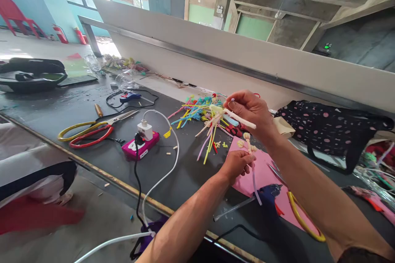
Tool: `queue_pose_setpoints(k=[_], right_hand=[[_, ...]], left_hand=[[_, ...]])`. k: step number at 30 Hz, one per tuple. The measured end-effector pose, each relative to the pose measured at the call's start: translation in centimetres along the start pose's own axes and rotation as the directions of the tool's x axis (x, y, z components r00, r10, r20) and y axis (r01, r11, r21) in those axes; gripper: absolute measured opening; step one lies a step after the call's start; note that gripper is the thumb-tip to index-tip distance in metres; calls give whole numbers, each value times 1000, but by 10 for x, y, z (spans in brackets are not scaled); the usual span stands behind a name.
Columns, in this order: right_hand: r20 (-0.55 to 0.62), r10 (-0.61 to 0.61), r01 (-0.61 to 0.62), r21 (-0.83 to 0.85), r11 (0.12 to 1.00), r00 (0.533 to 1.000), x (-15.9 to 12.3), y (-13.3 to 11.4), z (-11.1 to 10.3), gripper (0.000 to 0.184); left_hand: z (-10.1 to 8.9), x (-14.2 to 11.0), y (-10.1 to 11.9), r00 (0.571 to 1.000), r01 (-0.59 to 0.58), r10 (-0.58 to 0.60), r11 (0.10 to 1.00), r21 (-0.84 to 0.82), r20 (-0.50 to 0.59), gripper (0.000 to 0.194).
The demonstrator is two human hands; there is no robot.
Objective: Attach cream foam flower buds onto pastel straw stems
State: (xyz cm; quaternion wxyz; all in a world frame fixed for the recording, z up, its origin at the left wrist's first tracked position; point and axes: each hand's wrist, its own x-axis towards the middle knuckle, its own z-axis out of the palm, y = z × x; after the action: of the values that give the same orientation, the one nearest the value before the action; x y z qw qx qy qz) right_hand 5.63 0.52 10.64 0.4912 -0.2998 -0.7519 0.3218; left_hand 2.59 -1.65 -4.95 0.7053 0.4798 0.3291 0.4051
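My left hand (236,167) is closed in a pinch around the stem of a small pipe-cleaner flower (247,144), with cream tufts above the fingers and a pale purple stem hanging below. Higher up, my right hand (250,111) has its fingers closed beside a pale cream fuzzy pipe cleaner (242,120), which crosses in front of the palm; its exact hold is partly hidden. Behind that hand lies a heap of coloured pipe cleaners (197,111). A pink sheet (257,166) lies under the left hand, and a blue glue gun (269,195) rests on its near edge.
Large scissors (98,128) and a magenta power strip (141,146) with a white charger and cables lie left. Yellow-handled scissors (304,218) sit under my right forearm. A black patterned bag (330,131) stands right. A white panel (197,39) borders the table's back. Someone's leg (33,172) shows left.
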Motion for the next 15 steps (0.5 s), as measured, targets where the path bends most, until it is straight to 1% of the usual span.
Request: queue_pose_setpoints(k=[3,6,9,12,15], right_hand=[[-49,32,-29,53,998,998,3,5,-1,9],[-103,39,-32,72,997,994,8,13,-3,10],[-109,53,-46,62,997,993,14,21,-1,11],[-89,55,-53,24,998,994,21,26,3,12],[-78,-8,6,-26,1000,997,26,23,7,13]], left_hand=[[0,0,0,1000,-2,2,1000,-6,-12,17],[0,0,0,1000,8,-9,1000,-14,-11,17],[0,0,0,1000,19,-20,1000,-13,-6,17],[-1,1,-1,1000,15,-15,1000,-12,-1,18],[-2,1,-1,1000,18,-18,1000,-13,2,19]])
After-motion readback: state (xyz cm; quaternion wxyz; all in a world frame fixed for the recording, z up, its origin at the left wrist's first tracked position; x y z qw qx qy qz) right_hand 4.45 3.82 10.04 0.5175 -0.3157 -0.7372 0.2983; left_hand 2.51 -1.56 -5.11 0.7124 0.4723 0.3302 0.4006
